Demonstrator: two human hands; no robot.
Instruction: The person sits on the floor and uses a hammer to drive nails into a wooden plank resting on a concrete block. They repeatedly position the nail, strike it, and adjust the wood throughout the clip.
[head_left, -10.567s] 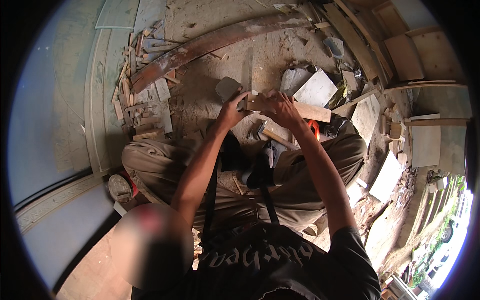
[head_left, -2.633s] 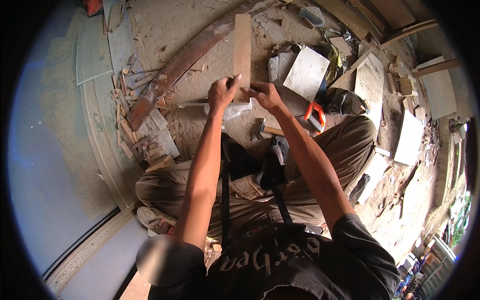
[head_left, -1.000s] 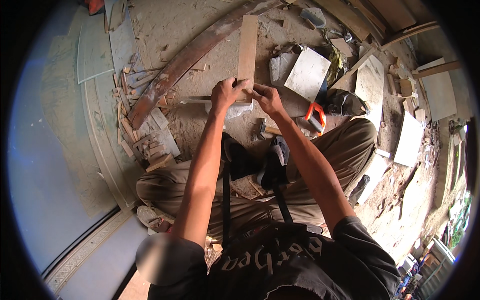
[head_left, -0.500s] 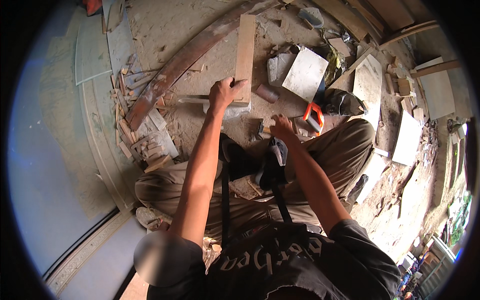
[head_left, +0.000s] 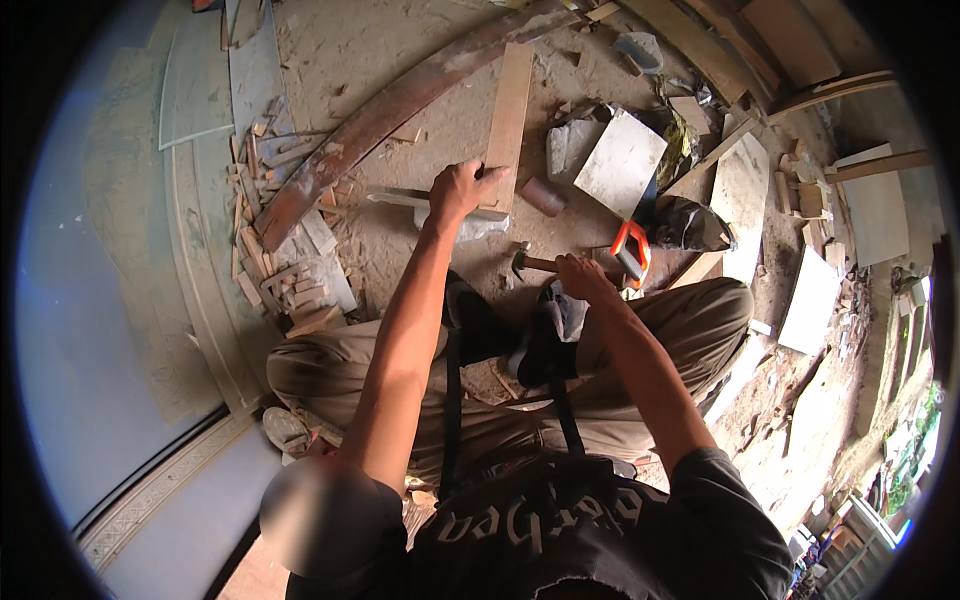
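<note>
A long, pale wooden board (head_left: pixel 510 105) reaches away from me over the dirt floor. My left hand (head_left: pixel 460 190) is closed on the left edge of its near end, thumb across the top. Beneath that end lies a whitish block (head_left: pixel 480 228), and a thin flat strip (head_left: pixel 390 195) sticks out to the left beside my wrist. My right hand (head_left: pixel 585 278) is wrapped round the wooden handle of a claw hammer (head_left: pixel 521 261). The hammer's metal head points left, close to my shoes and apart from the board.
An orange-handled saw (head_left: pixel 632 250) lies just beyond my right hand. Near the board are a brown cylinder (head_left: pixel 543 196) and a dusty white panel (head_left: pixel 622 162). A long curved timber (head_left: pixel 400 95) crosses the far left, beside heaped wood offcuts (head_left: pixel 285 285).
My right hand has gone from reaching over the hammer to gripping its handle, and the hammer head has swung up slightly. My left hand stays on the board.
</note>
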